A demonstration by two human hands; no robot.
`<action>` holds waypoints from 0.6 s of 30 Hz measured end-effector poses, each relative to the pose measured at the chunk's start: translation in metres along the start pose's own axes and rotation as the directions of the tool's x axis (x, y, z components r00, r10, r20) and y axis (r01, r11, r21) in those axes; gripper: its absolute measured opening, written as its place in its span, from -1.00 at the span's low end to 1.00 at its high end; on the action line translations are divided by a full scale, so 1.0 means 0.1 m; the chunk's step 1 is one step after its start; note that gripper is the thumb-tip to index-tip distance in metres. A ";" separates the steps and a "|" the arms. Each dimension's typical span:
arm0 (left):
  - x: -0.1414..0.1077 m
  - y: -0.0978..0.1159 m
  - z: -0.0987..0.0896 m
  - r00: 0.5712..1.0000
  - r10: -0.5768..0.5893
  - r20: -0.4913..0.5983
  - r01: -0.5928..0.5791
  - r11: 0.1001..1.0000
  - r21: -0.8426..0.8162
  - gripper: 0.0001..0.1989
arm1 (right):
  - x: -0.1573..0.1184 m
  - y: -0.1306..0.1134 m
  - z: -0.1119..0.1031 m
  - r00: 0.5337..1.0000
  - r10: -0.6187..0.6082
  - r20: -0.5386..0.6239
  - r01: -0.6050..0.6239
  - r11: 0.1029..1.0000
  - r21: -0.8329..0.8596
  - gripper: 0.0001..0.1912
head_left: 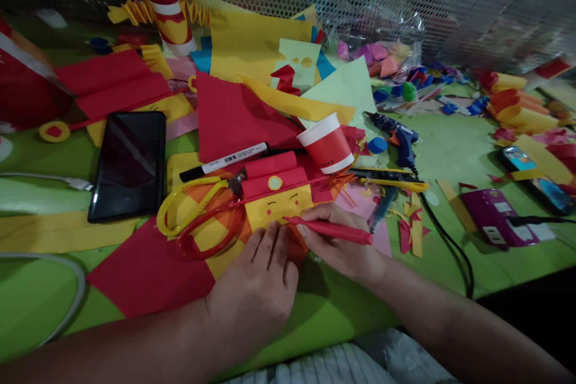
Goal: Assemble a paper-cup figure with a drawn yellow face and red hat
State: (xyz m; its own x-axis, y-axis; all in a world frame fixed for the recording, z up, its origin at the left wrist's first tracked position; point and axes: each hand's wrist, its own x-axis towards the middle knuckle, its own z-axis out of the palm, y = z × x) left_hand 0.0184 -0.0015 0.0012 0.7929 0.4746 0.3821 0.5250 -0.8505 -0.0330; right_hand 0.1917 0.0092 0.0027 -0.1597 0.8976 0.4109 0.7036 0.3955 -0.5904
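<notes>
My right hand (344, 246) grips a red marker pen (335, 230), its tip on the lower part of a yellow paper face (281, 203). Closed eyes and pink cheeks are drawn on the face, and a red paper hat (274, 182) with a round badge sits above it. My left hand (265, 276) lies with fingers stretched flat on the face's lower edge. Scissors (211, 216) with one yellow and one red handle rest left of the face. Just behind lie a black-capped white marker (225, 161) and a tilted red and white paper cup (327, 143).
A phone (128, 168) lies on the left. Red paper (243, 120) and yellow sheets (261, 42) cover the middle back. On the right are a utility knife (387, 178), a glue gun (398, 135), its cord, and a purple plug block (497, 216). A finished paper figure (173, 24) stands behind.
</notes>
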 end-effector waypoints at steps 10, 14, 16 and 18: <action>0.00 0.00 0.00 1.000 0.002 0.016 -0.002 1.000 -0.008 -0.79 | 0.00 0.00 0.00 1.000 0.007 -0.011 -0.007 1.000 0.009 -0.97; 0.00 0.00 0.00 1.000 -0.002 0.002 0.002 1.000 0.005 -0.77 | 0.01 0.00 -0.01 0.999 -0.029 -0.016 0.028 0.999 -0.039 -0.96; 0.00 0.00 0.00 1.000 -0.001 0.010 0.001 1.000 0.009 -0.77 | 0.01 0.01 -0.02 0.999 -0.026 -0.023 0.025 0.998 -0.050 -0.96; 0.00 -0.01 0.01 1.000 0.004 0.010 -0.004 1.000 0.010 -0.77 | 0.01 0.01 -0.02 0.999 -0.019 -0.027 0.018 0.999 -0.048 -0.95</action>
State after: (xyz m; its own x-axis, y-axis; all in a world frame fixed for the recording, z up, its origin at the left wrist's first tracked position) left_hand 0.0179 -0.0009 0.0007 0.7981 0.4732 0.3729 0.5247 -0.8502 -0.0442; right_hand 0.1934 0.0100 0.0034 -0.1545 0.8843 0.4406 0.7331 0.4016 -0.5489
